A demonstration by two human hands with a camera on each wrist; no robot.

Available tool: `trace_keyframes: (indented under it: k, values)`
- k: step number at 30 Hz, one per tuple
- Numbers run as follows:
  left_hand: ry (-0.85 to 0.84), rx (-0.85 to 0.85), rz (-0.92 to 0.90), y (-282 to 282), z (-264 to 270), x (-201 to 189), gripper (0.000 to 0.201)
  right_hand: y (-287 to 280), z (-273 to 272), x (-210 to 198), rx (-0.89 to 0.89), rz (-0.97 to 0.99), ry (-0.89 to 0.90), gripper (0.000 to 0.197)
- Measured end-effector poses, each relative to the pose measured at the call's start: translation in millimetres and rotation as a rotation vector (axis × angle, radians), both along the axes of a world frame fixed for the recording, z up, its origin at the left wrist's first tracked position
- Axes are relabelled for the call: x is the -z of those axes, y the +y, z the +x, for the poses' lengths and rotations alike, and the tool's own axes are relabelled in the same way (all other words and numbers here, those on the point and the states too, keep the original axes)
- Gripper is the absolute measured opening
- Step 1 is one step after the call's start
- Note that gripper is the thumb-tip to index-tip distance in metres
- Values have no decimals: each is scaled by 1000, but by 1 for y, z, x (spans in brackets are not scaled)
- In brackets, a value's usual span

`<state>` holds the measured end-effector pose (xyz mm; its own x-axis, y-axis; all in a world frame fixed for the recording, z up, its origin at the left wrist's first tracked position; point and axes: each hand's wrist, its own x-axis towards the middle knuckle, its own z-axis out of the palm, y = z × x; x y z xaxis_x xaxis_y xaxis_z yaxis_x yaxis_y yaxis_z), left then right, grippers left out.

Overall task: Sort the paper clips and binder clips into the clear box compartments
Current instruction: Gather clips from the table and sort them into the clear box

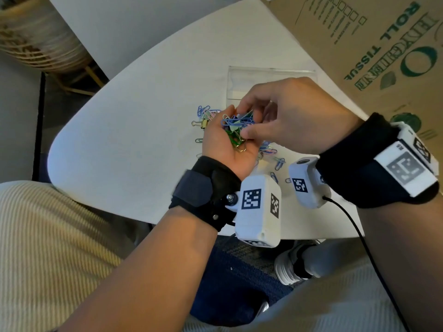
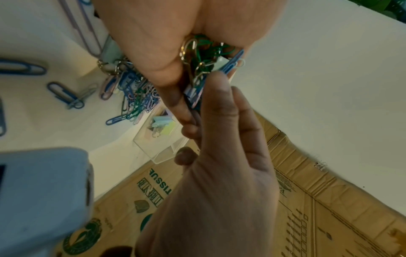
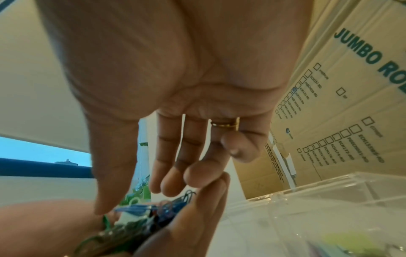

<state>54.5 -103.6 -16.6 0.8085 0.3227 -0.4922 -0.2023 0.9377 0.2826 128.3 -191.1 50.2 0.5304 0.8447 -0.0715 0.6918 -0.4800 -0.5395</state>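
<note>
Coloured clips [image 1: 236,129] cupped in left hand [image 1: 224,144]

Clips beside your clear box [image 1: 271,77]

Your loose paper clips [image 1: 272,152] lie on the counter [image 1: 134,130], before the box; a cardboard carton [image 1: 383,44] stands right.

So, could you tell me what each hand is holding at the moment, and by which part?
The left hand cups a tangle of clips in its palm. The right hand reaches its fingertips into that tangle; whether it pinches one cannot be told.
</note>
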Motion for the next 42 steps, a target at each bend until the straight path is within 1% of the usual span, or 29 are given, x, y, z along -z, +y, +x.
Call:
trace_keyframes:
  k: [4, 6, 9, 13, 17, 20, 22, 25, 27, 29, 32, 35, 38, 39, 41, 42]
  values:
    - [34, 11, -26, -3, 1, 0, 40, 4, -5, 6, -19, -40, -67, 29]
    - [32, 16, -34, -4, 0, 2, 46, 5, -5, 9, -17, -32, -71, 26]
    - [3, 24, -24, -5, -1, 1, 42, 5, -1, 11, 13, 41, -46, 15]
    - [-6, 22, -16, -5, 0, -3, 35, 3, 4, 9, 53, 127, -16, 15]
    - [8, 25, 10, -9, 1, -3, 30, 0, 5, 7, 86, 210, 56, 11]
    - [13, 49, 19, -14, 1, -3, 28, 0, 5, 8, 132, 252, 147, 9]
    - [11, 57, -1, -15, 2, -3, 28, 0, 6, 6, 164, 276, 205, 11]
    - [-25, 74, -56, -12, 2, -4, 37, -5, 14, 0, 237, 364, 299, 12]
    - [-45, 82, -86, -9, 1, -3, 41, -14, 28, -3, 345, 435, 283, 11]
    - [-48, 75, -102, -5, 0, 0, 41, -26, 45, -2, 476, 466, 238, 14]
    - [-27, 64, -103, -3, 0, 3, 40, -42, 67, 7, 629, 383, 187, 15]
    - [-10, 61, -93, -4, 0, 5, 40, -45, 73, 15, 678, 341, 190, 17]
    - [13, 71, -84, -6, 1, 7, 38, -40, 71, 16, 650, 325, 207, 28]
    - [20, 74, -84, -6, 0, 7, 37, -39, 70, 16, 622, 287, 182, 33]
    - [24, 77, -88, -5, 0, 7, 37, -35, 66, 15, 535, 172, 39, 40]
    - [20, 78, -88, -5, 0, 6, 37, -33, 62, 14, 488, 142, -23, 40]
